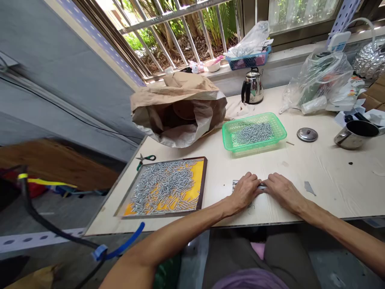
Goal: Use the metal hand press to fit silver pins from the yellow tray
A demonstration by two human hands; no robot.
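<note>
My left hand [246,189] and my right hand [282,192] meet low over the table near its front edge, fingers closed. Between their fingertips shows a small silvery metal piece [262,187]; the fingers hide most of it. Against my left hand, on its left side, a small metal plate [234,184] with holes shows in part. Further left lies a dark-framed tray [205,172] with a yellow bottom, covered with many short silvery metal rods [168,182]. A green plastic basket [255,149] beyond my hands holds more such rods.
Green-handled scissors [146,158] lie behind the tray. A large open paper sack [177,108] stands at the back. Further right are a steel kettle [253,86], a round metal lid [307,134], a steel cup [355,135] and a clear plastic bag [319,78]. A grey scrap [309,188] lies beyond my right hand.
</note>
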